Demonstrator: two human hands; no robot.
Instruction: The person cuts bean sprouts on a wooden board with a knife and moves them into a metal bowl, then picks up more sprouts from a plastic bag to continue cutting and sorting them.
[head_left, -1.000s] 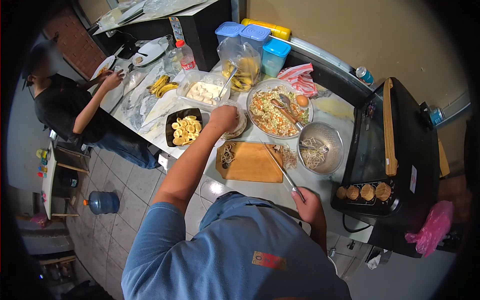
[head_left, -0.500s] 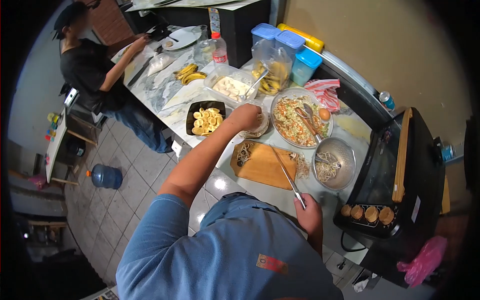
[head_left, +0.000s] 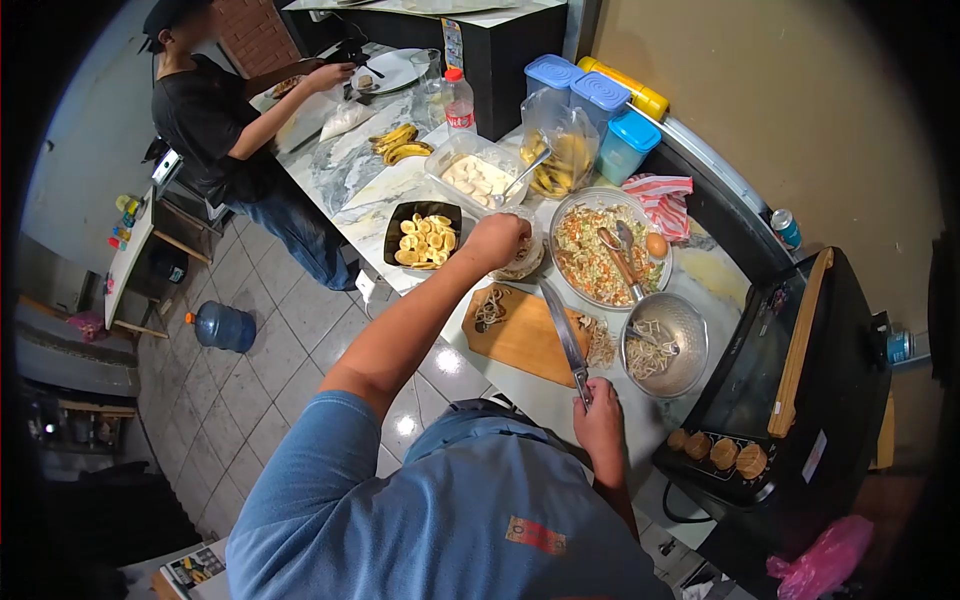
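Note:
My right hand point(head_left: 601, 415) grips a knife point(head_left: 566, 332) by its handle, the blade lying over the right part of a wooden cutting board point(head_left: 525, 340). My left hand point(head_left: 498, 243) is at a round clear container point(head_left: 527, 262) behind the board, fingers curled down at its rim; what they hold, if anything, is hidden. A small heap of pale, dark-tipped strands point(head_left: 491, 306) lies on the board's left end, and more pale strands point(head_left: 600, 345) are just off its right edge. To the right, a metal bowl point(head_left: 692, 345) contains similar strands.
A tray of chopped vegetables point(head_left: 590, 250) holds utensils and an egg point(head_left: 656, 245). Banana slices fill a black dish point(head_left: 392, 262); a plastic tub point(head_left: 440, 168) is behind it. A black oven point(head_left: 800, 370) stands right. Another person point(head_left: 215, 130) works at the far left.
The knife blade has turned, its flat side now showing more, and my right hand has shifted slightly left. My left hand stays at the clear container. The camera view has shifted.

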